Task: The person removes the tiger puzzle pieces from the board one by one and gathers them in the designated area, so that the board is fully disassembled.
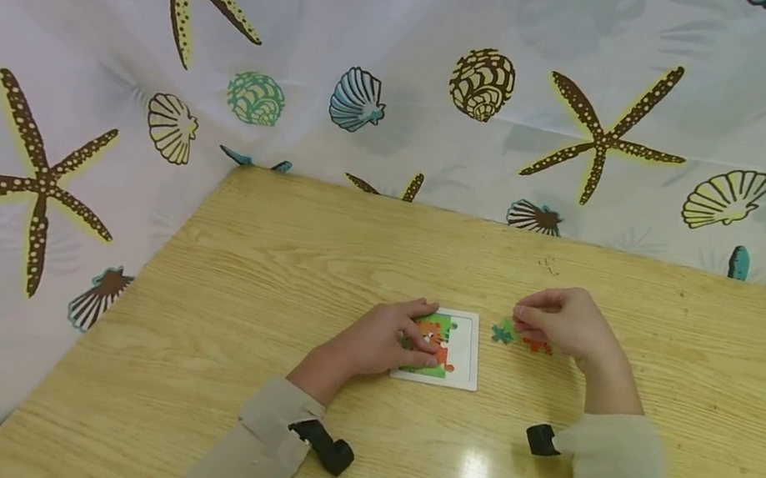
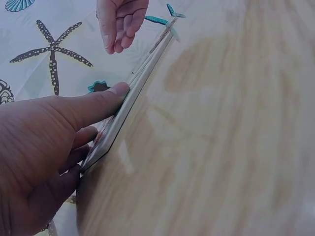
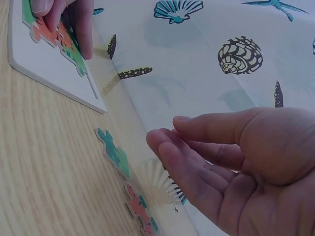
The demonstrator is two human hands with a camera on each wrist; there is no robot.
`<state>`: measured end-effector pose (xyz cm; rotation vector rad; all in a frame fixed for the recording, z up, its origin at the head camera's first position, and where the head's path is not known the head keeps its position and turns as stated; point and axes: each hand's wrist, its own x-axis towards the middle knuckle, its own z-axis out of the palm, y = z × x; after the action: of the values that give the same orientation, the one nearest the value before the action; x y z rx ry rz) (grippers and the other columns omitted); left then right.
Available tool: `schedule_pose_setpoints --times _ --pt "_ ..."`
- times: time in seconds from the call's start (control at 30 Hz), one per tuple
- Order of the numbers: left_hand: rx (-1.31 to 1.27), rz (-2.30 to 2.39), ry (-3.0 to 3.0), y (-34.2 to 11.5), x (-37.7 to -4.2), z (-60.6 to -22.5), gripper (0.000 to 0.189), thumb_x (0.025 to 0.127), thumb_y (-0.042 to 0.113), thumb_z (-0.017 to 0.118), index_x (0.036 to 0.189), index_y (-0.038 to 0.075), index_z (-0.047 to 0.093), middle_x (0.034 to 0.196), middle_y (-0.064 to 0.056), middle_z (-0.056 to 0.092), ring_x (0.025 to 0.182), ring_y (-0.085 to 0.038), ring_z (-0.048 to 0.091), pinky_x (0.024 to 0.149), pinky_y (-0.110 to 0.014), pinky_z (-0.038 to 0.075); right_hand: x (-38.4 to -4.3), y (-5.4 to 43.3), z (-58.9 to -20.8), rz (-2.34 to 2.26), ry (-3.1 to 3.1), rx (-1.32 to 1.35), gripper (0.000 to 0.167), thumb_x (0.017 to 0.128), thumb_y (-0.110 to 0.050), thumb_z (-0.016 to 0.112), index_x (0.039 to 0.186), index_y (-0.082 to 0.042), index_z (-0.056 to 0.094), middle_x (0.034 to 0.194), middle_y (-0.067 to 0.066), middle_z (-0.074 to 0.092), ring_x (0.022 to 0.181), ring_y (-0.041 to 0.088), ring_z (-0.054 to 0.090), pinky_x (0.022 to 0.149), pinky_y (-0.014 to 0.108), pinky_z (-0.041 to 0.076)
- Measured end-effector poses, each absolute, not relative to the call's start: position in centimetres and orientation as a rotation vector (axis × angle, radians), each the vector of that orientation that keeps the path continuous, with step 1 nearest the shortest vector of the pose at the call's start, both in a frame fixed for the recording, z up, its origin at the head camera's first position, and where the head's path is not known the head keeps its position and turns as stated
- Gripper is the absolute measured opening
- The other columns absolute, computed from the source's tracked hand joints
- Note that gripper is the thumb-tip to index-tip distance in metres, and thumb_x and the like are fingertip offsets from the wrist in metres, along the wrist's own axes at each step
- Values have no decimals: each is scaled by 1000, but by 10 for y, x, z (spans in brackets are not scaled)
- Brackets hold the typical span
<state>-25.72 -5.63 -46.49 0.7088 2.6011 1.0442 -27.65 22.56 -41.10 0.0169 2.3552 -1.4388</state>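
Observation:
My left hand [image 1: 374, 335] rests on a white puzzle board [image 1: 464, 352], fingers spread over the joined orange and green pieces [image 1: 443, 323] on its left part. In the left wrist view the thumb [image 2: 106, 102] lies along the edge of the board [image 2: 129, 103]. Just right of the board, my right hand [image 1: 569, 328] hovers over loose jigsaw pieces, thumb and fingertips close together and loosely bent. Nothing shows between them in the right wrist view. Below that hand lie a teal and green piece [image 3: 114, 153] and red pieces [image 3: 139, 209] on the wood.
The wooden table [image 1: 255, 277] stretches around the board on every side. A white cloth [image 1: 416, 134] printed with starfish and shells hangs along its back and left edges. Black straps [image 1: 327, 448] circle both sleeves. Light glares off the table near the front.

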Motion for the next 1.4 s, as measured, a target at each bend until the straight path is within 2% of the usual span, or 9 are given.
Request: schedule_pose_setpoints --times 0.27,0.43,0.7,0.83,0.87,1.07,1.4 --pt "703 1023 2621 -58 -257 -466 20 86 34 80 97 17 82 158 0 43 153 -23 27 121 -45 32 -277 215 -414 -1466 2330 -15 30 100 -14 62 122 6 64 114 20 73 95 18 74 84 32 60" --pt "717 1048 2610 -57 -256 -469 19 85 33 81 93 16 83 157 -3 44 152 -24 28 120 -44 33 -274 214 -415 -1487 2289 -20 30 101 -11 59 124 8 61 121 24 69 97 16 74 87 31 60" --pt "712 1038 2609 -53 -253 -470 20 85 33 80 93 15 83 156 -3 45 152 -24 29 120 -44 33 -271 214 -419 -1504 2268 -35 32 101 -11 60 126 10 61 117 21 71 98 16 74 81 25 60" --pt "701 1035 2606 -55 -253 -469 20 86 33 80 96 16 83 157 -1 44 152 -23 29 120 -45 33 -271 209 -420 -1514 2261 -51 31 101 -11 60 125 9 62 116 21 72 97 16 74 83 28 60" --pt "704 1038 2605 -55 -253 -469 20 86 33 80 96 16 83 157 -2 44 152 -24 29 120 -45 33 -271 208 -420 -1524 2259 -58 31 101 -9 60 125 10 62 117 23 71 99 17 73 88 31 59" --pt "709 1033 2603 -55 -253 -468 19 86 32 80 95 16 83 156 -3 44 152 -24 29 120 -46 33 -272 201 -422 -1527 2249 -102 30 101 -7 59 125 11 61 119 27 68 104 27 72 91 38 58" --pt "724 1045 2604 -56 -257 -467 20 86 33 80 97 16 83 156 -4 44 152 -26 29 120 -46 33 -274 198 -420 -1528 2252 -152 29 100 -6 59 123 12 62 117 27 69 101 25 73 89 37 59"
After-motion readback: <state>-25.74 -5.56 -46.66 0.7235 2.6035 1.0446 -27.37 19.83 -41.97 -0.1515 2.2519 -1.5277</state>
